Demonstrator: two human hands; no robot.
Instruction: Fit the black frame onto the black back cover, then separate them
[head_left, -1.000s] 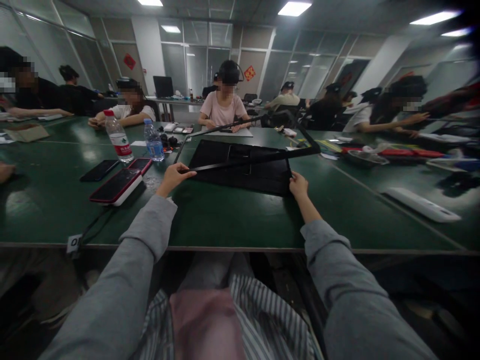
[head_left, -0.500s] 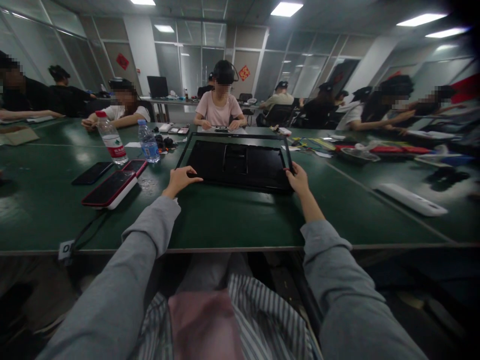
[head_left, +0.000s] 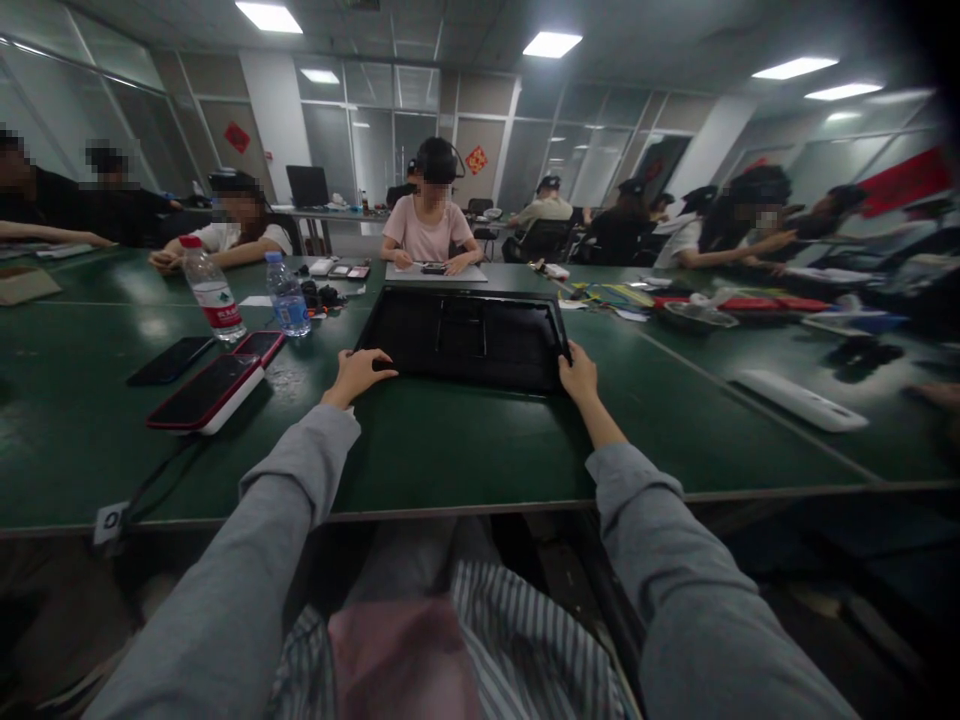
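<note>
A black rectangular frame (head_left: 559,322) lies over a black shallow panel (head_left: 517,335) on the green table in front of me; the panel has a raised rectangular part near its middle. They look like a monitor's bezel and back cover. My left hand (head_left: 358,376) grips the frame at its near left corner, thumb apart from the fingers along the edge. At the near right side, my right hand (head_left: 579,376) pinches the frame's edge. From here I cannot tell whether frame and panel are joined.
Left on the green table (head_left: 465,450) are two water bottles (head_left: 214,298), a dark phone (head_left: 171,360) and a red-edged device (head_left: 206,392). Rightward lie a white power strip (head_left: 801,400) and a plastic-wrapped bowl (head_left: 694,312). Across sits a person in pink (head_left: 429,232).
Both hands have lowered the frame from just above the panel down onto it. The camera view has tilted and shifted slightly.
</note>
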